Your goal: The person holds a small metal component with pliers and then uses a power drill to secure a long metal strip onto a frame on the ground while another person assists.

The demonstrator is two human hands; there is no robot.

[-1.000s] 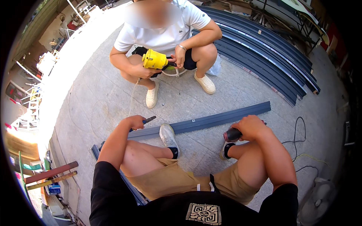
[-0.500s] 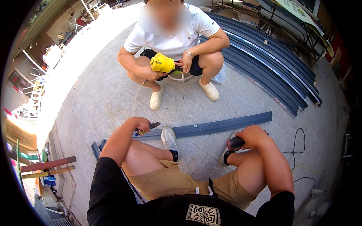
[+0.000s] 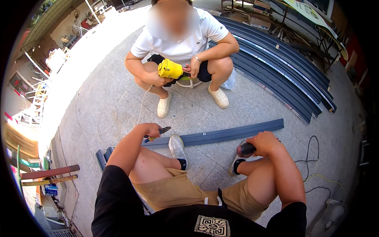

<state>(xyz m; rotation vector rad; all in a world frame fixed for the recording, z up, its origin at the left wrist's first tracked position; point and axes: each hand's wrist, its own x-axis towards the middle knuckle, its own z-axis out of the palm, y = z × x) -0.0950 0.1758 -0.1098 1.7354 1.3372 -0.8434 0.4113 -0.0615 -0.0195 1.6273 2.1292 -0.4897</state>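
Observation:
My left hand (image 3: 151, 130), beyond my left knee, is closed around a pair of pliers (image 3: 164, 130) with dark jaws and blue-and-yellow handles. The jaws point right and slightly away from me. My right hand (image 3: 262, 143) wraps round a dark power tool (image 3: 247, 149) with a reddish end, above my right shoe. The rest of that tool is hidden by my hand. A long blue-grey metal profile (image 3: 237, 131) lies on the ground past my feet. Across from me a squatting person (image 3: 177, 47) holds a yellow power tool (image 3: 170, 69) with a thin hose (image 3: 143, 103) running from it.
Long dark metal profiles (image 3: 272, 65) lie stacked at the far right. Shorter profile ends (image 3: 101, 158) stick out by my left leg. A black cable (image 3: 318, 148) curls at the right, near a fan (image 3: 329, 217). Wooden bars (image 3: 51, 172) jut in at the left.
My left hand has tilted the pliers slightly upward, their jaws shifting a little to the right. My right hand stays almost where it was with the power tool.

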